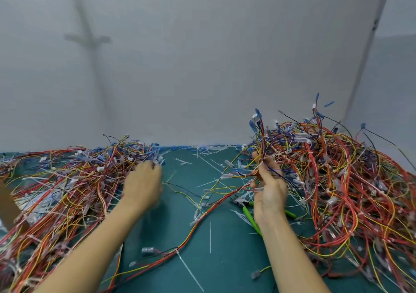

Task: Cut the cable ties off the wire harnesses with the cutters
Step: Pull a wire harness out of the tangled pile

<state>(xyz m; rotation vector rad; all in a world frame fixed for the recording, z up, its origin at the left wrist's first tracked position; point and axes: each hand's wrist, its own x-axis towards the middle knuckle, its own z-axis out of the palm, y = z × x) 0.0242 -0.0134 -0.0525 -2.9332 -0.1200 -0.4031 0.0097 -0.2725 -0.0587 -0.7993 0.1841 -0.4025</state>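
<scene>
Two grips: right grip [269, 193] clamped harness [261, 139] upright; left grip [144, 184] blurred, state unclear.
Tool: cutters [249, 217] lay under right wrist, handles toward person.

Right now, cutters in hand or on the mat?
On the mat: the cutters lie flat, partly behind the right hand, which grips a harness.

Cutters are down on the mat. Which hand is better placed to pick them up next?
Probably the right hand: the green-handled cutters lie just below it, though it grips a wire harness it must first release. The left hand is off at the left pile, blurred.
</scene>
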